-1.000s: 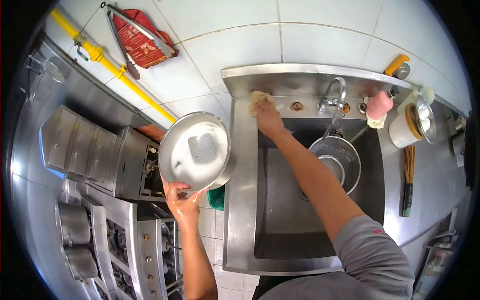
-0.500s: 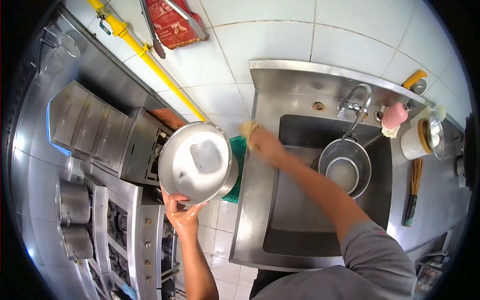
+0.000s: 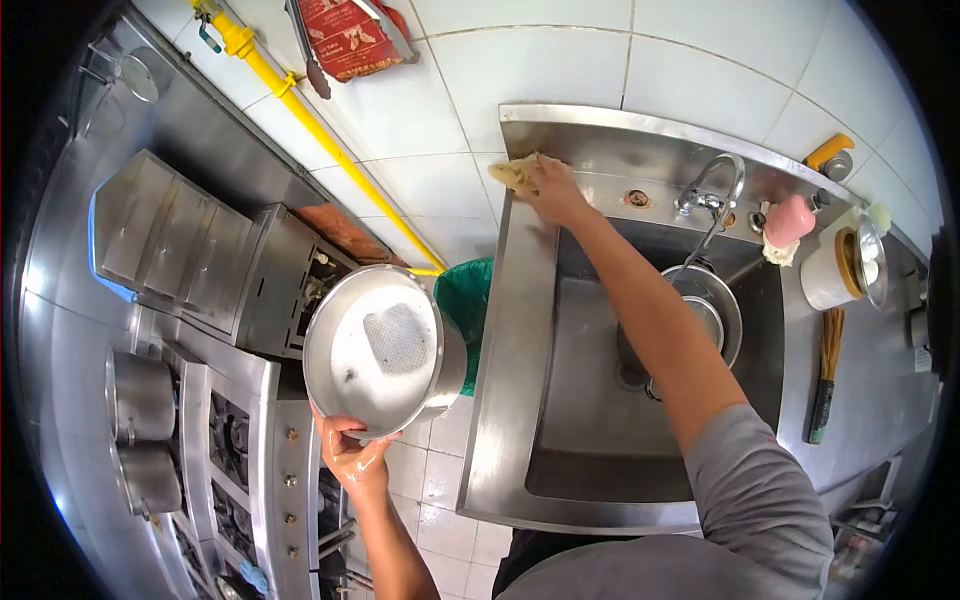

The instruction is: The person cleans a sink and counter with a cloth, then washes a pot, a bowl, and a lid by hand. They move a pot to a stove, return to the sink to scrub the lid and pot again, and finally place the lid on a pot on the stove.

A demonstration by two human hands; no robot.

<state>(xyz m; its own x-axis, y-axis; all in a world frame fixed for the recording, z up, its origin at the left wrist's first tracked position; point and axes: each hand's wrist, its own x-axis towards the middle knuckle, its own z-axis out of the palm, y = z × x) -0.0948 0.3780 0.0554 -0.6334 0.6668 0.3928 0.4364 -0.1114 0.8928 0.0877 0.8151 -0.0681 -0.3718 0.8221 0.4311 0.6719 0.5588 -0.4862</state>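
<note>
A round metal pot (image 3: 350, 400) is tilted so its inside faces the camera; my left hand (image 3: 352, 455) grips its lower rim, thumb and fingers wet. Inside the pot lies a grey mesh-like patch (image 3: 398, 338) beside a small dark spot. My right hand (image 3: 553, 190) is closed on a yellowish cloth (image 3: 516, 173) at the back left corner of the steel sink counter (image 3: 510, 340). Below my right forearm, a metal pot (image 3: 733, 300) with a smaller round vessel (image 3: 708, 318) in it sits in the sink basin (image 3: 590, 440), under the faucet (image 3: 708, 200).
A green-lined bin (image 3: 470, 290) stands left of the sink. Farther left are a stove (image 3: 235, 440) and two pots (image 3: 145, 400). On the right counter are a pink bottle (image 3: 790, 220), a white container (image 3: 825, 275) and a short broom (image 3: 826, 375). A yellow pipe (image 3: 330, 140) runs along the wall.
My right hand with the cloth has moved up and right, onto the sink's back corner. The pot in my left hand has shifted slightly down and left in view.
</note>
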